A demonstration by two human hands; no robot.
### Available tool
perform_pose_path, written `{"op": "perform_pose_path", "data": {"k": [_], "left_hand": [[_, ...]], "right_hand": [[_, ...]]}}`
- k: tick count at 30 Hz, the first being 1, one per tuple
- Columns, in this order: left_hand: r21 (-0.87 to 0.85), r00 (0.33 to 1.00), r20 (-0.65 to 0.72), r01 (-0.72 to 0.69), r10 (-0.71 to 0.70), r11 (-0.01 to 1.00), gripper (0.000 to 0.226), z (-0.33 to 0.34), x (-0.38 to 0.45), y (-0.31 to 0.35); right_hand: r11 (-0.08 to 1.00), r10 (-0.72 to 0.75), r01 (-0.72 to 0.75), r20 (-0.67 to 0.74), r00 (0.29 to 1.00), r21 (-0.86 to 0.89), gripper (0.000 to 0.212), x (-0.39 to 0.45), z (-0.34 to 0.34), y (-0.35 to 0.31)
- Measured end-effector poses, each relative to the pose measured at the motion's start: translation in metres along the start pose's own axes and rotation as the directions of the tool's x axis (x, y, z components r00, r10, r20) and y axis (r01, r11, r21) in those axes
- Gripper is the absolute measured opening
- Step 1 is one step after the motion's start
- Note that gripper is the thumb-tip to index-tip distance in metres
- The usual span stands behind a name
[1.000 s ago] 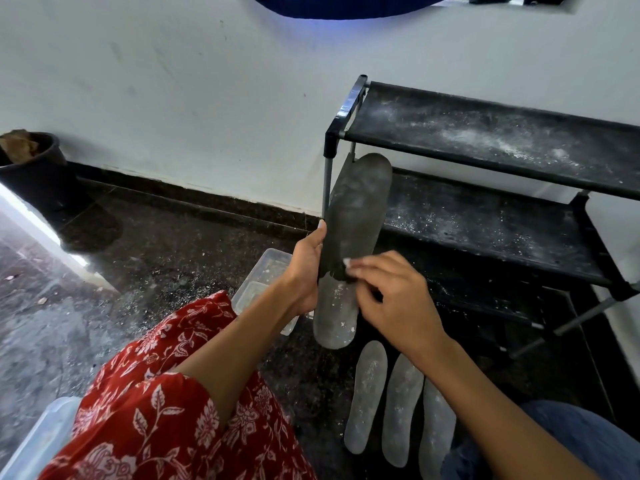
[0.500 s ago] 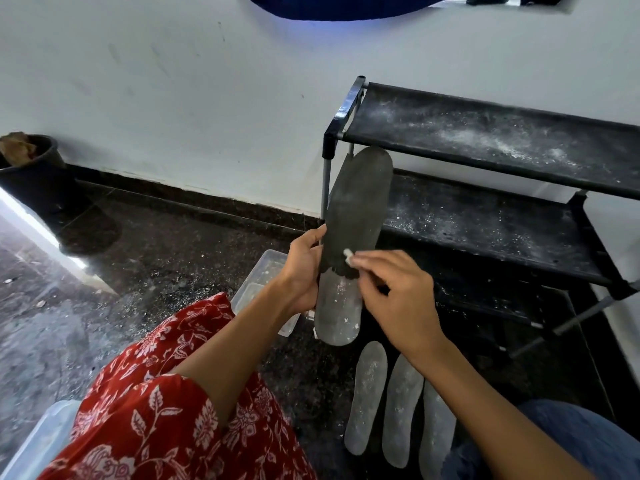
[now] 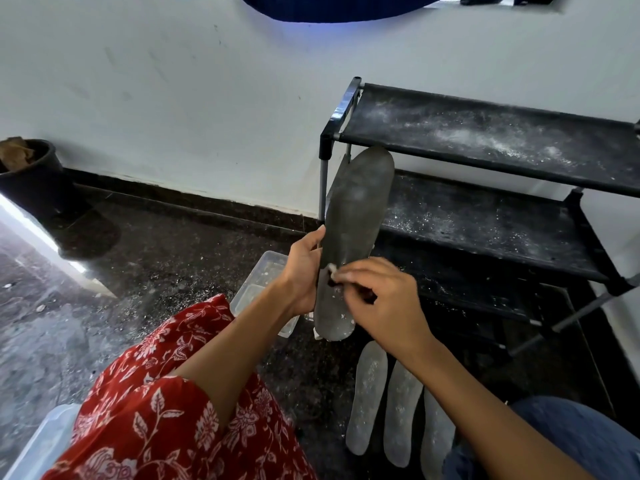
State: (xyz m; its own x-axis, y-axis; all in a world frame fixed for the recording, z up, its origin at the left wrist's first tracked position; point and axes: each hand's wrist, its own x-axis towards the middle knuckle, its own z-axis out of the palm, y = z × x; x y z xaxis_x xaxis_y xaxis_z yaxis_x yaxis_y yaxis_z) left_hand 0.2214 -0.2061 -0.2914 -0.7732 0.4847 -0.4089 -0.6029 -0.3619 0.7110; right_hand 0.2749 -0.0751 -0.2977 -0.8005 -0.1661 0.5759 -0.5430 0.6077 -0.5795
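A dusty black rack (image 3: 485, 140) stands against the wall (image 3: 173, 98). Three pale insoles (image 3: 401, 414) lie side by side on the floor (image 3: 156, 265); a clear tub (image 3: 266, 271) and black bucket (image 3: 31, 188) sit leftward.

So the dark speckled stone floor (image 3: 173, 265) is dusty with white specks. Three pale grey foam insoles (image 3: 401, 410) lie side by side at 5 o'clock. A clear plastic tub (image 3: 266, 271) sits dead centre, a black round pot (image 3: 31, 181) at 9, and a powder-dusted black two-tier rack (image 3: 485, 140) at 2.
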Motion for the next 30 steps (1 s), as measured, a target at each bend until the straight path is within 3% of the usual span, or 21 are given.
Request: {"op": "perform_pose_path", "data": {"k": [4, 9, 15, 23, 30], "left_hand": [[0.038, 1.0, -0.015, 0.009, -0.008, 0.999, 0.062, 0.003, 0.001, -0.002], [0.041, 0.999, 0.047, -0.004, 0.002, 0.999, 0.061, 0.0, 0.0, -0.002], [-0.023, 0.998, 0.055, -0.015, 0.016, 1.0, 0.07, -0.003, 0.002, -0.001], [-0.01, 0.999, 0.047, -0.019, 0.02, 1.0, 0.063, -0.002, 0.005, 0.0], [-0.017, 0.999, 0.042, -0.025, 0.026, 1.0, 0.061, -0.002, 0.004, -0.002]], "right_hand": [[0.999, 0.009, -0.015, -0.151, 0.989, -0.041, 0.023, 0.01, -0.004, 0.002], [0.991, -0.004, -0.003, -0.055, 0.998, -0.131, 0.026, 0.012, 0.0, 0.002], [0.995, -0.038, 0.05, 0.126, 0.991, -0.091, 0.024, 0.002, 0.009, -0.006], [0.989, -0.067, 0.062, -0.036, 0.997, -0.136, 0.026, 0.008, 0.004, -0.004], [0.989, -0.055, 0.063, 0.065, 0.996, -0.133, 0.02, 0.009, 0.002, -0.005]]}}
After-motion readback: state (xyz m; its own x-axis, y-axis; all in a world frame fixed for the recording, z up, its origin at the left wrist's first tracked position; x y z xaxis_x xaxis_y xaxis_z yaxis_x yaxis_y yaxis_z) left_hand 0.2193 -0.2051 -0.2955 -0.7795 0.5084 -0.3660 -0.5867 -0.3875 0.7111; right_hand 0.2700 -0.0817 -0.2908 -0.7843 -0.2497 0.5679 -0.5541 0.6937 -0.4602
